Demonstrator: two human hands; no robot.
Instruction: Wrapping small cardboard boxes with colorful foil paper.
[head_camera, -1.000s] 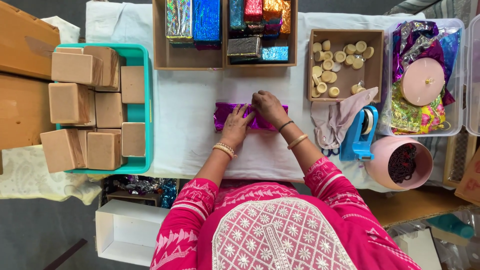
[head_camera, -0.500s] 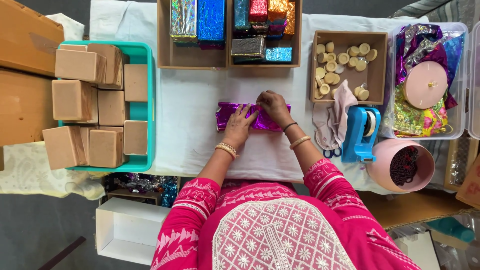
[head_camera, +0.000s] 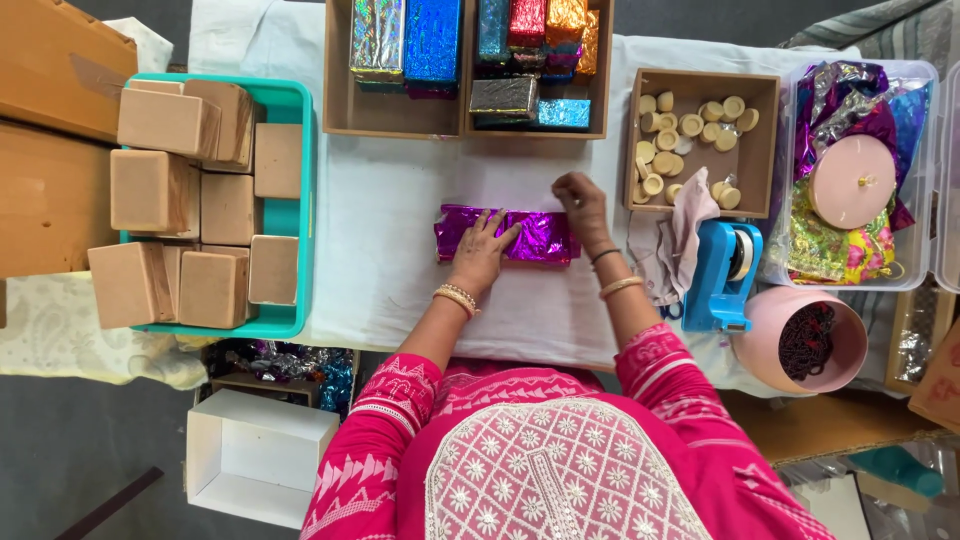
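A person's left hand (head_camera: 483, 252) presses flat and open on a purple foil-wrapped box (head_camera: 540, 236) on the white worktop (head_camera: 390, 220), while the right hand (head_camera: 582, 203) pinches its far edge.

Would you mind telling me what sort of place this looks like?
Probably a small gift-wrapping workbench: a purple foil parcel under both hands, plain boxes in a teal tray, and a blue tape dispenser.
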